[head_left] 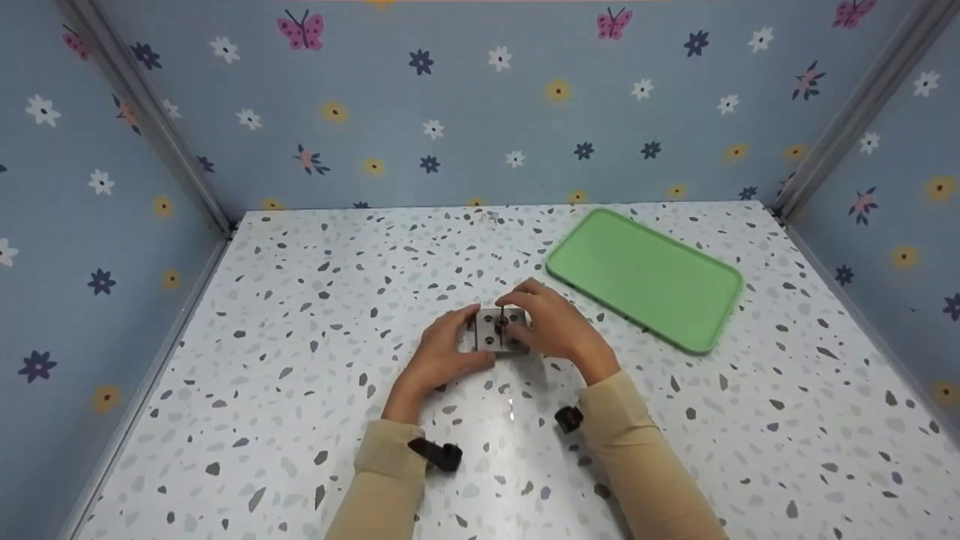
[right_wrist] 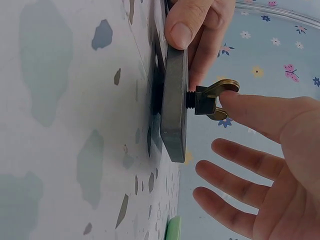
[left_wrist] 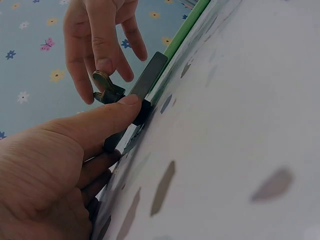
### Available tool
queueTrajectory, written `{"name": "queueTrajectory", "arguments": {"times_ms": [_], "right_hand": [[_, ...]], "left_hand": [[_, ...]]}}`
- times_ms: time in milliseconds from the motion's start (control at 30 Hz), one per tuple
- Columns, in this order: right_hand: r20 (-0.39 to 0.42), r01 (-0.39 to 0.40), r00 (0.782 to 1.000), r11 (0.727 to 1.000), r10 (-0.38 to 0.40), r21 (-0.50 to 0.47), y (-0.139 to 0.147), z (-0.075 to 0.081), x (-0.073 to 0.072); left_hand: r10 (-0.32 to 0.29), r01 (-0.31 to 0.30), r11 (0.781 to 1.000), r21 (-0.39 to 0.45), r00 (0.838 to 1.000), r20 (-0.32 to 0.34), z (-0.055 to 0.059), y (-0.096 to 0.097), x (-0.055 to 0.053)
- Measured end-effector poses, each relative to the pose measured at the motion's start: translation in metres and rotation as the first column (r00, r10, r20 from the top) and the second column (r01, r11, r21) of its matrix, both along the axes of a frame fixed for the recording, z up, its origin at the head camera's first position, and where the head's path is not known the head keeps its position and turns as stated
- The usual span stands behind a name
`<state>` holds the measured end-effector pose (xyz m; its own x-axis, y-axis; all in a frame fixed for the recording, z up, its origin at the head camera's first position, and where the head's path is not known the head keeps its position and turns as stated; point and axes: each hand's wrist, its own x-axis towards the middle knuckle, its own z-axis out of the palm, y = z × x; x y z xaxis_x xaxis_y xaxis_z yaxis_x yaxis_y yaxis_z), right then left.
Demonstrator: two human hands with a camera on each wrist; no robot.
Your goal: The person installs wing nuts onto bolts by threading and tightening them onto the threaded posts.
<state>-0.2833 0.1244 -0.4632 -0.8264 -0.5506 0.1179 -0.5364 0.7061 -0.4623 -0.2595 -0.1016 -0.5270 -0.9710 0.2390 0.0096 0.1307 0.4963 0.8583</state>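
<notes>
Near the middle of the table, a grey metal plate (head_left: pixel 488 345) with several holes has a wing nut (right_wrist: pixel 221 89) with brass-coloured wings and a dark hub standing on it. Threads show between hub and plate in the right wrist view. The left hand (head_left: pixel 439 352) grips the plate's left side, thumb at the near edge, fingers at the far edge. A dark piece (left_wrist: pixel 142 113) shows under the plate. The right hand (head_left: pixel 556 324) has its thumb (right_wrist: pixel 255 107) on one wing and appears to pinch it against the index finger. Its other fingers are spread apart from the plate.
A green tray (head_left: pixel 645 277) lies at the back right of the speckled table (head_left: pixel 300 375). Blue floral panels (head_left: pixel 487 105) stand behind and at both sides. Black wrist mounts (head_left: pixel 442 454) project from the sleeves.
</notes>
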Motion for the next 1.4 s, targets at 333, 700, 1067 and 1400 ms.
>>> {"name": "queueTrajectory", "arguments": {"times_ms": [333, 700, 1067, 1400], "right_hand": [[-0.009, 0.028, 1.0, 0.999, -0.028, -0.023, -0.001, -0.001, 0.0], [-0.029, 0.048, 0.998, 0.998, -0.049, -0.045, -0.001, -0.003, 0.001], [-0.028, 0.102, 0.994, 0.995, -0.103, -0.021, -0.004, -0.004, 0.003], [-0.045, 0.182, 0.982, 0.983, -0.182, 0.006, -0.012, -0.005, 0.005]], "left_hand": [[0.002, -0.003, 1.0, -0.008, 1.0, -0.012, 0.001, 0.0, 0.0], [-0.008, 0.008, 1.0, -0.021, 1.0, -0.013, 0.0, -0.001, 0.0], [0.0, 0.0, 1.0, -0.015, 1.0, 0.009, 0.001, -0.001, 0.0], [0.002, -0.001, 1.0, -0.021, 1.0, 0.017, 0.0, -0.001, -0.001]]}}
